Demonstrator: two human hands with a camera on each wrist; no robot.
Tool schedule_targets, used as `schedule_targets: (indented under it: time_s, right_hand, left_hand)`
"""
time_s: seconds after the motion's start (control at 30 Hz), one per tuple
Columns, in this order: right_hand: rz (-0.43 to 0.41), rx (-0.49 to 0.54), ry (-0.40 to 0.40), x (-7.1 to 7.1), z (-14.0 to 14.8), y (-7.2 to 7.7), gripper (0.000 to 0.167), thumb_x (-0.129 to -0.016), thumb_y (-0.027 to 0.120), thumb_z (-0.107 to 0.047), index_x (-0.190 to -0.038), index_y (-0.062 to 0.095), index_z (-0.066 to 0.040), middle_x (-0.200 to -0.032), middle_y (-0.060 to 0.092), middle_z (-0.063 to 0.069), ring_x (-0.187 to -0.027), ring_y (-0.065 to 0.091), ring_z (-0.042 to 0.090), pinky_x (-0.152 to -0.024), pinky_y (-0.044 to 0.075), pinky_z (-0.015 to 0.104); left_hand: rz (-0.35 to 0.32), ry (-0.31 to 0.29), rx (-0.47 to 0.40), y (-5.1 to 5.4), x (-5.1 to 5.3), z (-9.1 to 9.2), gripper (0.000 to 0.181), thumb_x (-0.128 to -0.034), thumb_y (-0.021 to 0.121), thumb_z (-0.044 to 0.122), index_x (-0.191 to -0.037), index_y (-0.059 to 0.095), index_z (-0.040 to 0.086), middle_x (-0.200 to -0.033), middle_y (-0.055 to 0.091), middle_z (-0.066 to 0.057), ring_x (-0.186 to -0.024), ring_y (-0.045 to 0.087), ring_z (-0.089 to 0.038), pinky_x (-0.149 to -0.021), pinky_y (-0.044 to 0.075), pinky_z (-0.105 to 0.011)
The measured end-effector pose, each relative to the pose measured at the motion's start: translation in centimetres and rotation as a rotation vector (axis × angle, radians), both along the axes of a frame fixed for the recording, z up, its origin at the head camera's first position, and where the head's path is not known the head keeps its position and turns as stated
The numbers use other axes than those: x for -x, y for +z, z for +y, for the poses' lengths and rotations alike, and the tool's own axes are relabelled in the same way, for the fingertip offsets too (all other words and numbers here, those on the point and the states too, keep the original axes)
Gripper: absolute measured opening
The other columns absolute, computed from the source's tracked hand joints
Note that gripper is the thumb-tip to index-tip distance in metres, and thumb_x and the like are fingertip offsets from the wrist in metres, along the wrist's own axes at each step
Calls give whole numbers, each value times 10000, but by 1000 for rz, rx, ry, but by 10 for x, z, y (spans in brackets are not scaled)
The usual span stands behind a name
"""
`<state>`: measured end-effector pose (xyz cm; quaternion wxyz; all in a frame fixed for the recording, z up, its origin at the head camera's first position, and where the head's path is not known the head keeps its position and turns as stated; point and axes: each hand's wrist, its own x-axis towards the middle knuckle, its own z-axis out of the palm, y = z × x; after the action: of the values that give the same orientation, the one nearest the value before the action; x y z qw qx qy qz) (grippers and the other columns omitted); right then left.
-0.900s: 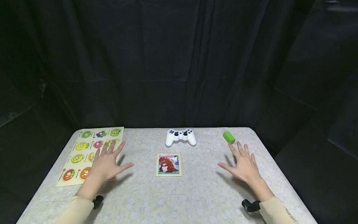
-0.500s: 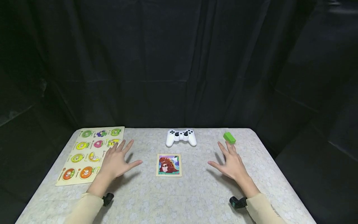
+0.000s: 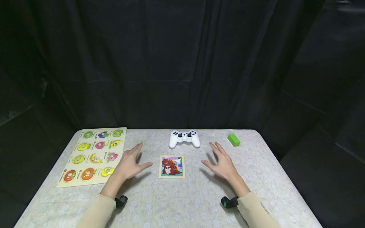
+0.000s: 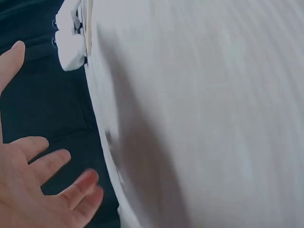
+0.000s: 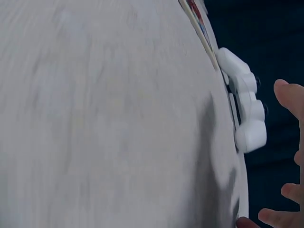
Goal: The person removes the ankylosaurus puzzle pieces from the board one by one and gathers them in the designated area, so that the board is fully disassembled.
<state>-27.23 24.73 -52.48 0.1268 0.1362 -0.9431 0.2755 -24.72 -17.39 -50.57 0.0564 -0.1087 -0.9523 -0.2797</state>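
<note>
My left hand (image 3: 129, 164) hovers above the table with its fingers extended and thumb spread, holding nothing. It is between the fruit puzzle board (image 3: 74, 161) and a small square picture puzzle (image 3: 172, 167) showing a red-brown dinosaur. On the other side of that picture, my right hand (image 3: 223, 165) hovers too, fingers extended and thumb pointing inward, also holding nothing. A white game controller (image 3: 184, 139) lies behind the picture puzzle. In the left wrist view the fingers (image 4: 50, 166) are apart from the table, as is the thumb (image 5: 289, 97) in the right wrist view.
A green block (image 3: 233, 139) lies at the back right of the table (image 3: 176, 202), which has a pale floral cover. Black curtain (image 3: 182, 63) hangs behind the table and along its sides. A black wrist device (image 3: 229, 202) sits at the right sleeve.
Both hands have moved inward, toward the picture puzzle, and the gap between them is narrower. More of the fruit board shows now. The objects on the table have stayed in place.
</note>
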Motion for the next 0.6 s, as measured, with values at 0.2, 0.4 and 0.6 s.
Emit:
schedule_targets:
  time_s: [0.2,0.4,0.6]
  right_hand:
    - [12,40,54,7,-20,-4,852,-901,802,-450,-1606,474,-102,-1625,448,240,-1471,453,464,-1144,395,654]
    - [22,71,111,14,-39,-5,786,-915,796,-344,-1579,493,-50,-1583,502,242,-1447,479,458,-1171,381,616]
    - [-16,97,143,21,-58,-2,743,-920,793,-308,-1564,516,-62,-1572,521,229,-1452,479,444,-1188,364,605]
  left_hand:
    - [-24,-52,-57,-6,9,14,1018,-884,798,561,-1611,398,-27,-1648,430,-223,-1464,445,-478,-1169,383,-599]
    - [-37,-91,-64,-12,13,26,1015,-860,831,535,-1604,420,-19,-1634,457,-210,-1441,469,-460,-1155,392,-588]
    - [-116,-96,-109,-15,13,39,1054,-827,859,548,-1632,403,45,-1665,436,-148,-1412,443,-428,-1162,396,-574]
